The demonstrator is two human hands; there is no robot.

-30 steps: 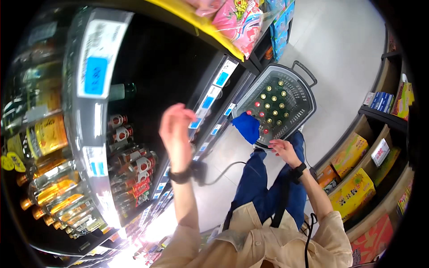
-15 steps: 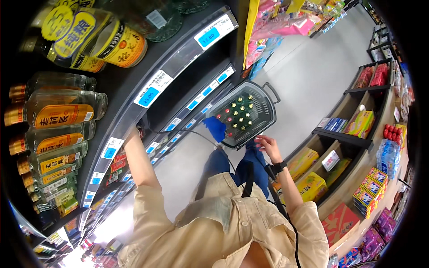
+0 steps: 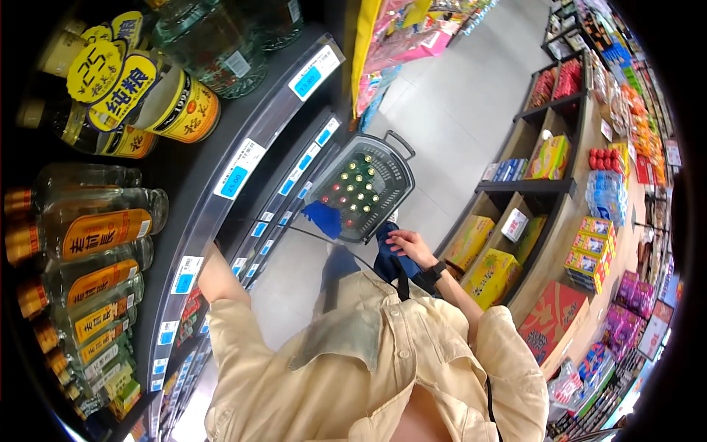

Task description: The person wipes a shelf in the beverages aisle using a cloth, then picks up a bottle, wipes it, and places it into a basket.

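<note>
Head view: the shelf's front edge (image 3: 208, 221) is hiding the left hand beyond the forearm (image 3: 223, 278), so I cannot tell its fingers' state
Right hand (image 3: 409, 245): hovering by the basket's (image 3: 398, 180) near edge, fingers loosely curling half-open, seemingly holding nothing
Bottles (image 3: 360, 187): standing upright inside the basket, its walls probably preventing toppling
Blue cloth (image 3: 322, 219): covering the near-left corner

We see a grey plastic basket (image 3: 398, 177), semi-matt w/ perforated walls, & shiny metal-look bottle caps (image 3: 359, 177). Blue cloth (image 3: 322, 220): matt, crumpled. Shelf bottles (image 3: 155, 211): smooth, glossy glass w/ paper-look labels (image 3: 110, 232). Price strip (image 3: 276, 114): clear, shiny plastic. Person's shirt (image 3: 423, 313): matt, creased fabric. Floor (image 3: 442, 92): smooth, slight sheen. R. shelf top (image 3: 543, 283): wood-look, approx. satin.
</note>
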